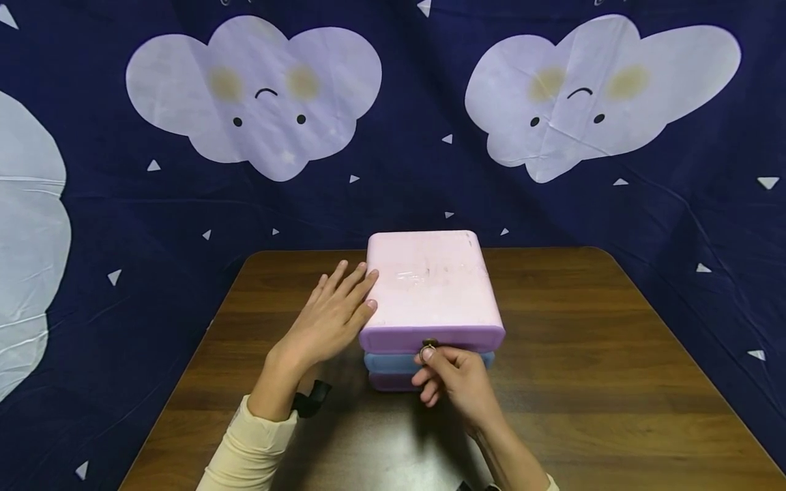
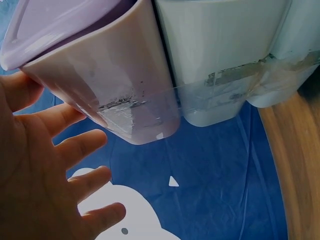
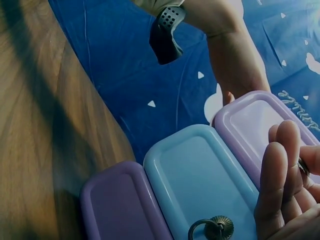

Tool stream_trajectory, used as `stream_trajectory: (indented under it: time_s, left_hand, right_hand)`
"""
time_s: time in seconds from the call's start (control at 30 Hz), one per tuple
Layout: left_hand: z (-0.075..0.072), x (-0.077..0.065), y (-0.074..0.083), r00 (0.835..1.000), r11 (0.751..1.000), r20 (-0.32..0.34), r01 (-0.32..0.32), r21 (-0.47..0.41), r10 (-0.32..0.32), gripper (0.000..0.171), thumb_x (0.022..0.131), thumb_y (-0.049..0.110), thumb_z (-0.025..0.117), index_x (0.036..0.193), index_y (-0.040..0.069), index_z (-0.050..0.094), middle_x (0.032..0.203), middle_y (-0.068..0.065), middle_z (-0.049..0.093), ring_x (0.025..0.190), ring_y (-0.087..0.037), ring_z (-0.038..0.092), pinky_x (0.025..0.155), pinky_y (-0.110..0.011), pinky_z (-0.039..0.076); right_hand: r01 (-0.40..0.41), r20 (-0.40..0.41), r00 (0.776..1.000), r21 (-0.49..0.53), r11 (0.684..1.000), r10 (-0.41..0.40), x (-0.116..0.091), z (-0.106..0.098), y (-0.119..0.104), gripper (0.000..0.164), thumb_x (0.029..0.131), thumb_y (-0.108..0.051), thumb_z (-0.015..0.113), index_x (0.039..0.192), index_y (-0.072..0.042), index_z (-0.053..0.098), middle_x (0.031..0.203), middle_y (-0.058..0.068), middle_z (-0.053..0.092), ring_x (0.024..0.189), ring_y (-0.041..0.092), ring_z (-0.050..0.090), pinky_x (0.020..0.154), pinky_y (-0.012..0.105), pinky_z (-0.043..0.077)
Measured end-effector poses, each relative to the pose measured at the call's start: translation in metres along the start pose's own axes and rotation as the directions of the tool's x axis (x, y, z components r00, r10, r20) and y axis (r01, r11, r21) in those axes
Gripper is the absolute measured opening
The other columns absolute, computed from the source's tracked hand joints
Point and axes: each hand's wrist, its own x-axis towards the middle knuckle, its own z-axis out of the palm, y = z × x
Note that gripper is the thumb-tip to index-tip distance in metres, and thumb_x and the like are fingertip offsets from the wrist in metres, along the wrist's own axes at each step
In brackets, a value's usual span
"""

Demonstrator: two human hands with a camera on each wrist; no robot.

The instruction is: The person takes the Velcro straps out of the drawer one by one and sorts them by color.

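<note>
A small drawer unit (image 1: pixel 430 279) stands on the table, three tiers stacked: a purple-fronted top drawer (image 1: pixel 393 339), a blue drawer (image 3: pixel 195 170) and a purple bottom drawer (image 3: pixel 122 205). My right hand (image 1: pixel 457 382) pinches the brass ring pull (image 1: pixel 428 351) of the top drawer between thumb and forefinger. With fingers spread, my left hand (image 1: pixel 331 314) rests against the unit's pink left side (image 2: pixel 125 85). In the left wrist view, the top drawer front sits slightly proud of its pink casing. Another ring pull (image 3: pixel 218 228) hangs on the blue drawer.
The unit stands on a brown wooden table (image 1: pixel 583 382), towards the back edge. Behind it hangs a dark blue cloth (image 1: pixel 405 102) with clouds and triangles. Clear tape (image 2: pixel 220 85) runs across the side of the tiers.
</note>
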Motion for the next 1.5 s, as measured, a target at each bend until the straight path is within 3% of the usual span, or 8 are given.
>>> stream_trajectory:
  time_s: [0.43,1.0,1.2,1.33,1.5]
  left_hand:
    - [-0.001,0.001,0.001,1.000,1.000,-0.005,-0.017,-0.003,0.017,0.053,0.102,0.047,0.026,0.151,0.026,0.024,0.159,-0.001,0.020,0.149,-0.026,0.005,0.119,-0.055,0.008]
    - [-0.001,0.000,0.002,1.000,1.000,-0.006,-0.011,-0.001,0.011,0.053,0.102,0.045,0.028,0.150,0.025,0.025,0.159,-0.001,0.021,0.149,-0.027,0.006,0.118,-0.055,0.009]
    - [-0.002,0.001,0.002,1.000,1.000,-0.004,-0.015,0.007,0.015,0.053,0.102,0.046,0.027,0.150,0.025,0.025,0.159,-0.001,0.021,0.149,-0.027,0.006,0.118,-0.055,0.009]
    - [-0.002,0.001,0.002,1.000,1.000,-0.003,-0.012,0.006,0.012,0.053,0.102,0.045,0.028,0.150,0.025,0.025,0.158,-0.001,0.022,0.149,-0.027,0.006,0.118,-0.055,0.009]
    - [-0.002,0.001,0.002,1.000,1.000,-0.006,-0.009,0.011,0.009,0.053,0.102,0.044,0.028,0.151,0.024,0.024,0.158,0.000,0.023,0.149,-0.026,0.006,0.118,-0.055,0.010]
  right_hand:
    - [0.040,0.053,0.998,-0.001,0.999,-0.040,-0.022,-0.001,0.001,0.042,0.094,-0.027,0.058,0.094,0.015,0.061,0.066,-0.001,0.070,0.048,0.010,0.061,0.049,0.030,0.054]
    - [0.015,0.095,0.995,-0.005,1.000,-0.014,-0.060,-0.001,0.007,0.041,0.094,-0.025,0.057,0.095,0.016,0.060,0.068,0.000,0.070,0.049,0.009,0.061,0.052,0.034,0.056]
    - [0.106,0.146,0.984,-0.013,0.994,-0.103,-0.069,0.000,0.010,0.035,0.096,-0.016,0.053,0.092,0.018,0.060,0.069,0.019,0.068,0.048,0.006,0.061,0.048,0.037,0.055]
    - [0.121,0.153,0.982,-0.048,0.992,-0.112,-0.073,0.000,0.013,0.032,0.096,-0.015,0.052,0.092,0.016,0.061,0.072,0.030,0.065,0.048,0.005,0.061,0.049,0.037,0.055]
    - [0.124,0.170,0.979,-0.048,0.991,-0.114,-0.079,-0.001,0.015,0.032,0.097,-0.014,0.051,0.093,0.015,0.061,0.074,0.033,0.063,0.050,0.004,0.062,0.050,0.037,0.055]
